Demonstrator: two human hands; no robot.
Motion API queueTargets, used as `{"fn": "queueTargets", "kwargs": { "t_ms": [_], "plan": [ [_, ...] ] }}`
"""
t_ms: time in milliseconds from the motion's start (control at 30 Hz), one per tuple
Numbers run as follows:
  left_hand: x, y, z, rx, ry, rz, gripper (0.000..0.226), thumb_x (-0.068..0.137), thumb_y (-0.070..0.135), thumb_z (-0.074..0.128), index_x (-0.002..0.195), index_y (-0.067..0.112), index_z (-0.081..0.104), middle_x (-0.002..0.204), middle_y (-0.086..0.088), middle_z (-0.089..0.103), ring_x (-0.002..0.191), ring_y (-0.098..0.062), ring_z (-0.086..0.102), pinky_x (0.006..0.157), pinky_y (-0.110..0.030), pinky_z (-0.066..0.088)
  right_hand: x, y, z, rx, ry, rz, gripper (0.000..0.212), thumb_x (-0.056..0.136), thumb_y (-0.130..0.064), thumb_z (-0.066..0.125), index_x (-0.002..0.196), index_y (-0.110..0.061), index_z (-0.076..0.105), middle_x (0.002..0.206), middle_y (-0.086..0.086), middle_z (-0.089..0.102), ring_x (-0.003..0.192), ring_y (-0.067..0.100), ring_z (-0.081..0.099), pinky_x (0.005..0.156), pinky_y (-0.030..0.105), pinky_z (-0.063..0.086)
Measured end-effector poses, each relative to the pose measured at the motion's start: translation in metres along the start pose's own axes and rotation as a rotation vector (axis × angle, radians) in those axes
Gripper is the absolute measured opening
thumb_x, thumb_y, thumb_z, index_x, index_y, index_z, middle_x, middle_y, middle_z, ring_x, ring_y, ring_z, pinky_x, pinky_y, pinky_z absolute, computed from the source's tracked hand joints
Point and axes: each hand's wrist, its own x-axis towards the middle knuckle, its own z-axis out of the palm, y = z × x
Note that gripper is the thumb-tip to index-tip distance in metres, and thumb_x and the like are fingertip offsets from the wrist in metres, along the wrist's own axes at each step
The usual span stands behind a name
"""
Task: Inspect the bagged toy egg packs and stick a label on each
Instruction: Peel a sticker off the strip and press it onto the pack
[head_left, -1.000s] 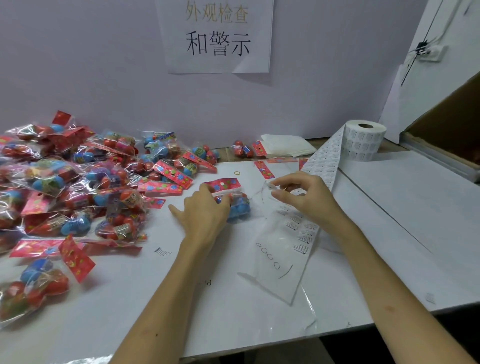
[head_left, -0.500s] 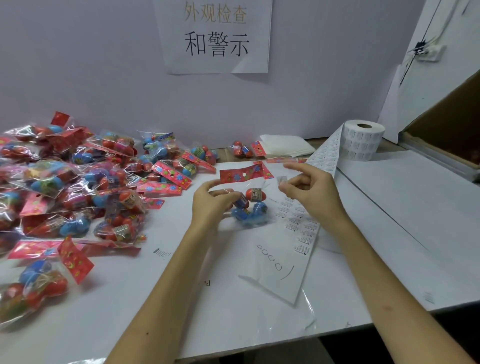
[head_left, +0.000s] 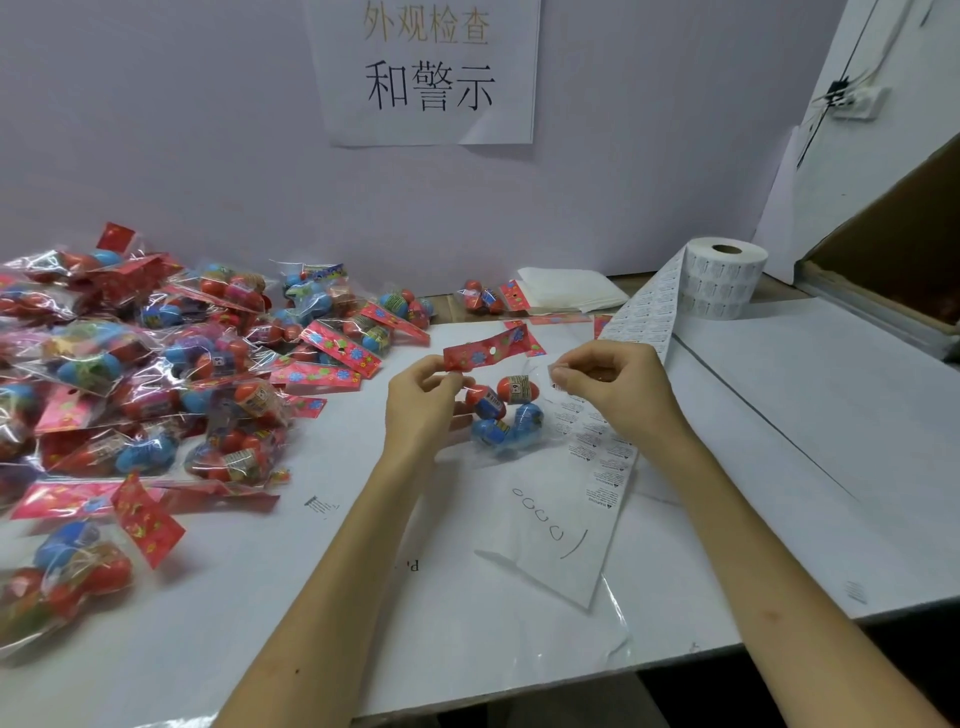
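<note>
Centre frame: my left hand (head_left: 423, 402) pinches the red header (head_left: 485, 353) of an egg pack (head_left: 506, 413), steadying it for the label (head_left: 555, 375) pinched in my right hand (head_left: 618, 387).

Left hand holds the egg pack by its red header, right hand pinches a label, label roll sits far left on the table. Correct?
Wrong side: the head view shows the label roll at the far right of the table. The left hand does hold the egg pack by its red header, and the right hand pinches a label.
</note>
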Motion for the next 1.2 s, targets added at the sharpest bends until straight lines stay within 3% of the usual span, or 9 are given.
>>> {"fn": "queueTargets", "kwargs": {
  "t_ms": [200, 300, 500, 567, 700, 800, 867, 1067, 1200],
  "plan": [
    [0.000, 0.003, -0.001, -0.056, 0.049, 0.016, 0.022, 0.106, 0.008, 0.051, 0.118, 0.011, 0.069, 0.106, -0.007, 0.074, 0.095, -0.024, 0.074, 0.075, -0.027, 0.062, 0.000, 0.001, 0.001, 0.078, 0.018, 0.016, 0.029, 0.083, -0.007, 0.081, 0.103, -0.027, 0.074, 0.078, -0.001, 0.077, 0.077, 0.014, 0.075, 0.081, 0.026, 0.059],
    [0.000, 0.006, 0.000, -0.065, 0.056, 0.003, 0.022, 0.108, 0.011, 0.048, 0.119, 0.010, 0.067, 0.110, -0.007, 0.074, 0.099, -0.023, 0.072, 0.089, -0.033, 0.057, 0.001, 0.001, 0.000, 0.002, 0.030, -0.011, 0.018, 0.083, -0.008, 0.081, 0.086, -0.026, 0.077, 0.080, -0.005, 0.077, 0.079, 0.012, 0.073, 0.080, 0.029, 0.059],
    [0.001, 0.007, -0.002, -0.147, 0.069, -0.028, 0.025, 0.109, 0.015, 0.045, 0.098, 0.021, 0.067, 0.092, 0.007, 0.073, 0.094, -0.009, 0.064, 0.106, -0.043, 0.044, 0.001, 0.000, 0.000, -0.035, 0.074, -0.023, 0.015, 0.085, -0.018, 0.082, 0.091, -0.031, 0.078, 0.117, -0.011, 0.065, 0.108, 0.002, 0.062, 0.082, 0.016, 0.050],
    [0.000, 0.009, -0.003, -0.191, 0.086, -0.004, 0.029, 0.110, 0.014, 0.043, 0.095, 0.023, 0.067, 0.093, 0.007, 0.072, 0.095, -0.008, 0.063, 0.103, -0.040, 0.044, 0.001, -0.003, 0.001, 0.047, 0.046, 0.006, 0.025, 0.090, -0.016, 0.076, 0.109, -0.033, 0.074, 0.121, -0.007, 0.068, 0.101, 0.007, 0.067, 0.082, 0.021, 0.051],
    [0.001, 0.013, -0.004, -0.519, -0.052, -0.071, 0.024, 0.109, 0.012, 0.039, 0.100, 0.014, 0.062, 0.085, 0.000, 0.073, 0.086, -0.018, 0.067, 0.078, -0.032, 0.051, -0.003, -0.012, 0.009, 0.266, -0.119, 0.150, 0.053, 0.093, -0.024, 0.072, 0.137, -0.042, 0.047, 0.120, 0.004, 0.072, 0.095, 0.017, 0.075, 0.075, 0.028, 0.059],
    [-0.004, 0.016, -0.004, -0.751, -0.191, -0.250, 0.030, 0.109, 0.019, 0.041, 0.099, 0.005, 0.065, 0.089, -0.011, 0.077, 0.078, -0.022, 0.076, 0.082, -0.037, 0.054, -0.008, -0.013, 0.018, 0.330, -0.255, 0.231, 0.090, 0.080, -0.041, 0.075, 0.155, -0.037, 0.025, 0.116, 0.004, 0.075, 0.099, 0.021, 0.076, 0.077, 0.027, 0.060],
    [-0.007, 0.013, -0.002, -0.792, -0.259, -0.258, 0.036, 0.109, 0.020, 0.037, 0.097, 0.006, 0.068, 0.093, -0.012, 0.078, 0.081, -0.022, 0.077, 0.078, -0.036, 0.061, -0.010, -0.013, 0.026, 0.342, -0.314, 0.258, 0.097, 0.079, -0.039, 0.076, 0.158, -0.035, 0.020, 0.109, 0.002, 0.077, 0.098, 0.020, 0.075, 0.080, 0.029, 0.061],
    [-0.012, 0.013, 0.000, -0.748, -0.241, -0.187, 0.037, 0.111, 0.021, 0.033, 0.102, 0.012, 0.067, 0.103, -0.011, 0.078, 0.090, -0.022, 0.078, 0.070, -0.035, 0.064, -0.010, -0.008, 0.037, 0.418, -0.340, 0.259, 0.084, 0.090, -0.015, 0.074, 0.158, -0.026, 0.026, 0.100, 0.004, 0.078, 0.099, 0.026, 0.075, 0.084, 0.035, 0.061],
    [-0.010, 0.010, 0.002, -0.474, -0.106, -0.129, 0.024, 0.108, 0.018, 0.042, 0.110, 0.006, 0.063, 0.119, -0.022, 0.066, 0.106, -0.035, 0.068, 0.101, -0.045, 0.053, -0.007, -0.010, 0.031, 0.518, -0.144, 0.222, 0.091, 0.074, -0.019, 0.081, 0.153, -0.024, 0.035, 0.109, 0.015, 0.074, 0.105, 0.031, 0.072, 0.085, 0.037, 0.060]
  ]
}}
